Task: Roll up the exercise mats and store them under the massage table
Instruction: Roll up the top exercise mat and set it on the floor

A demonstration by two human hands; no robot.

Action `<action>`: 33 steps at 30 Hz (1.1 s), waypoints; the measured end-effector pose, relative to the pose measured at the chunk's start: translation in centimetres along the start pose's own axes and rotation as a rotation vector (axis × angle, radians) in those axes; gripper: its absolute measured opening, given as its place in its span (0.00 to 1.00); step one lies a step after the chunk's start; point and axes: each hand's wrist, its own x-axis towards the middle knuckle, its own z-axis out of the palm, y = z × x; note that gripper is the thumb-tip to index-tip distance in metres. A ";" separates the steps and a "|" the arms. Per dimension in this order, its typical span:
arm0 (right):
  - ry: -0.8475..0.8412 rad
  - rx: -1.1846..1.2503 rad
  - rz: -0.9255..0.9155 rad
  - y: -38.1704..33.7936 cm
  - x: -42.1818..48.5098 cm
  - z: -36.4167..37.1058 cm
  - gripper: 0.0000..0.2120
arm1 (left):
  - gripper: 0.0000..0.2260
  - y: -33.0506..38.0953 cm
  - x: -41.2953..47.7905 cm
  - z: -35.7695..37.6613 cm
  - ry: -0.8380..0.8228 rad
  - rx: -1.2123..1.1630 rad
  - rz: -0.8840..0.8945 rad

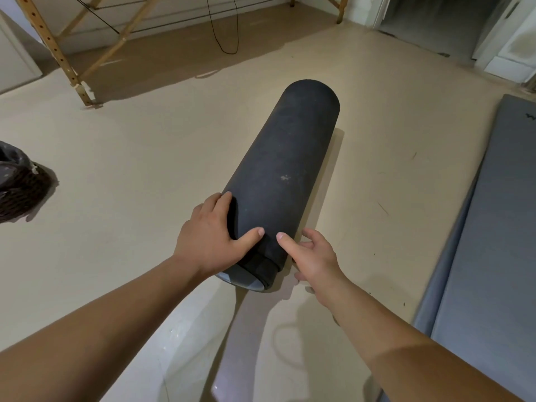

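The rolled mat (284, 158) is lying on the floor (130, 155), fully wound, its long axis running from just in front of the person away and slightly to the right. The near end is sitting between both hands.

The left hand (208, 242) is gripping that end from the left flank, with its thumb laid over the top and its fingers curving round the side. The right hand (316, 259) is resting at the right flank with its fingers spread and relaxed. Only the thumb tip is touching the roll, and it is clamping nothing.

The wooden frame of the massage table (58, 53) is standing well apart, ahead and to the left, so the roll is pointing past it rather than at it. In my judgement the roll is needing a turn leftward before it goes underneath.

A second grey mat (487, 227) is lying flat along the right edge, not yet rolled. A woven basket (20, 192) is sitting at the far left. Its contents cannot be told.
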 end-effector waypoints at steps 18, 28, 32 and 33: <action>-0.047 -0.021 -0.038 -0.8 -1.0 -0.5 0.32 | 0.38 -0.5 -0.1 -0.5 0.035 -0.011 -0.052; -0.071 -0.027 -0.062 -1.4 -1.6 -0.2 0.27 | 0.36 -1.5 -0.7 -0.8 -0.068 -0.015 -0.101; -0.067 -0.047 -0.053 -1.4 -1.7 0.1 0.24 | 0.37 -1.9 -0.7 -0.4 -0.066 -0.049 -0.127; -0.060 -0.057 -0.050 -1.3 -1.7 0.1 0.24 | 0.37 -1.9 -0.6 -0.5 -0.067 -0.057 -0.132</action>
